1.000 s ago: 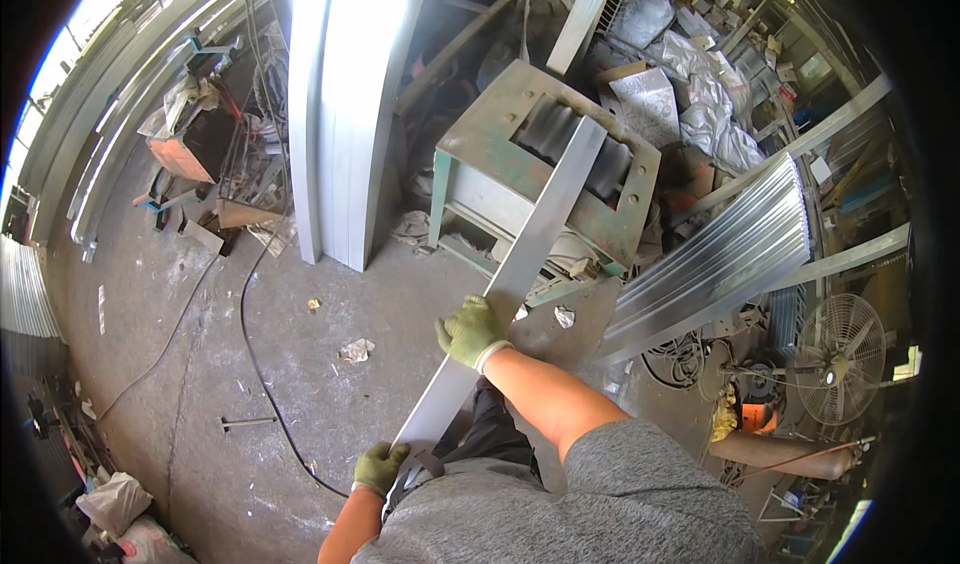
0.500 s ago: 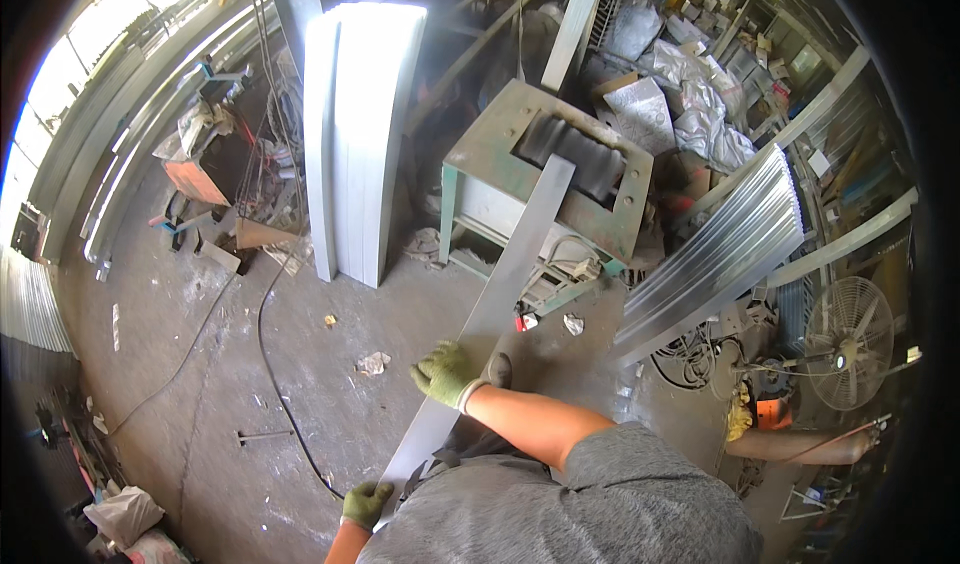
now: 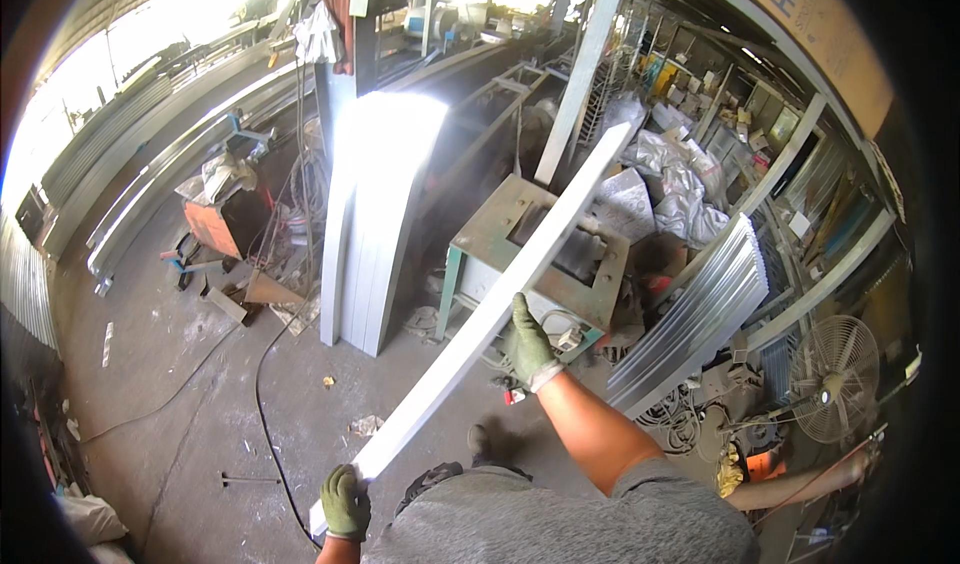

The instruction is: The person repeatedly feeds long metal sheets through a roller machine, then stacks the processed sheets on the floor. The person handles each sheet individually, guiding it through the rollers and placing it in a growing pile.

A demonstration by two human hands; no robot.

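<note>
A long, bright metal profile (image 3: pixel 430 384) is lifted slantwise, its far end up above a green-framed machine with rollers (image 3: pixel 486 226). My left hand (image 3: pixel 345 504), in a green glove, is closed around the profile close to its near end. Farther along, my right hand (image 3: pixel 530 346), gloved alike, bears against the profile's right side with the thumb up; its other fingers are partly hidden. The profile crosses in front of the machine's top and covers part of the roller opening.
Stacked tall metal profiles (image 3: pixel 375 224) stand left of the machine. Corrugated sheets (image 3: pixel 700 309) lean at the right, near a fan (image 3: pixel 838 379). A black cable (image 3: pixel 262 384) and a scrap of paper (image 3: pixel 367 426) lie on the floor. An orange-sided box (image 3: pixel 215 226) stands at left.
The profile has risen off the machine's rollers, its far end swinging up and right. My right hand has moved up and away from me along with it. The view has tilted upward.
</note>
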